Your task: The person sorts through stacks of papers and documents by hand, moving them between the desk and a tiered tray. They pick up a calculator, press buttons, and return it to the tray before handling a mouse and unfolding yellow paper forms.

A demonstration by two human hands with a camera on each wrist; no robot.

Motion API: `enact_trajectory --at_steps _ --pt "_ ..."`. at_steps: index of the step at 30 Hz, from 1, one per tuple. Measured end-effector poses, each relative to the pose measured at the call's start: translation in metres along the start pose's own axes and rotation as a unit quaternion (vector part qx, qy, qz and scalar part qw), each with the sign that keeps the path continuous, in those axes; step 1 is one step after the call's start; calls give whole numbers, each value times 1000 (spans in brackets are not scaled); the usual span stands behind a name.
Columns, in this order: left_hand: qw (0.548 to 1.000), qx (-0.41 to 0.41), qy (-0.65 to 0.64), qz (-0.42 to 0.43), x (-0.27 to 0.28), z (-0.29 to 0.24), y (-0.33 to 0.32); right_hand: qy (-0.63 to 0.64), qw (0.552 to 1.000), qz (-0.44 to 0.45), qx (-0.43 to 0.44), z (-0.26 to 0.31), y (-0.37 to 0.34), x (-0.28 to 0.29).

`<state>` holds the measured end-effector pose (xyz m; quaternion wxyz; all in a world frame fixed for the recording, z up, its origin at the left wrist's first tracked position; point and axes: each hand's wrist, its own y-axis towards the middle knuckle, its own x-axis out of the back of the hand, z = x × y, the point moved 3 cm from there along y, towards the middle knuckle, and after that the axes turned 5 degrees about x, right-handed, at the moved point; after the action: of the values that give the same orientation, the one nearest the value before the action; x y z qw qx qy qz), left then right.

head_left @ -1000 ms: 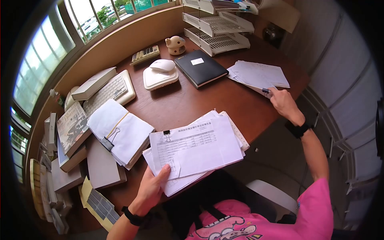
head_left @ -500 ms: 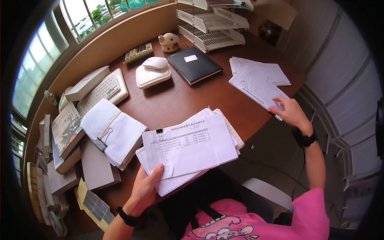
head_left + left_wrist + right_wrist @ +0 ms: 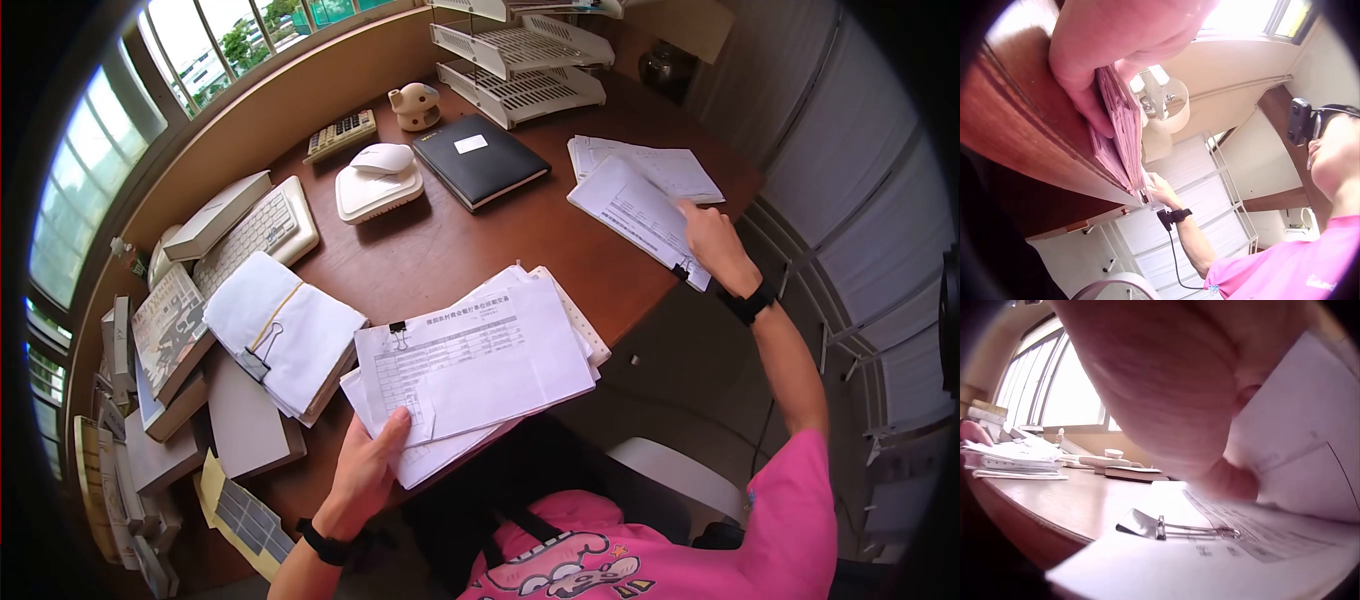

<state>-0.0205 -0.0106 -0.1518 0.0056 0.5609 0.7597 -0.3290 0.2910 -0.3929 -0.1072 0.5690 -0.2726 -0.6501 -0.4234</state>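
In the head view my left hand [image 3: 370, 465] grips a thick stack of printed papers [image 3: 480, 365] at its near left corner, thumb on top. A black binder clip [image 3: 398, 328] sits on that stack's upper edge. The left wrist view shows fingers under the layered edges of the stack [image 3: 1124, 125]. Over at the desk's right side, my right hand [image 3: 718, 248] bends over a clipped bundle of papers [image 3: 625, 200]. A second binder clip [image 3: 1141, 524] bites this bundle's near edge. My right thumb and fingers pinch a sheet [image 3: 1304, 437] that stands raised from it.
More loose papers [image 3: 680, 170] lie behind the bundle. A black notebook [image 3: 482, 165], white box with a mouse [image 3: 380, 190], calculator [image 3: 340, 135] and letter trays [image 3: 525, 85] stand farther back. Left are a banded paper stack [image 3: 285, 335], keyboard [image 3: 260, 235] and books [image 3: 175, 320].
My right hand let go of the bundle's edge, lifted, then came down over it and pinched a sheet. The bundle shifted toward me, its clip now showing. My left hand keeps its hold.
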Motion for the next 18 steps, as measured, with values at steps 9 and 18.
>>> enact_trajectory --at_steps 9,18 --pt "1000 23 -11 -8 -7 -6 -1 103 944 -312 16 56 -52 70" --pt "990 65 -119 36 5 0 3 128 879 -9 460 235 -80 21"
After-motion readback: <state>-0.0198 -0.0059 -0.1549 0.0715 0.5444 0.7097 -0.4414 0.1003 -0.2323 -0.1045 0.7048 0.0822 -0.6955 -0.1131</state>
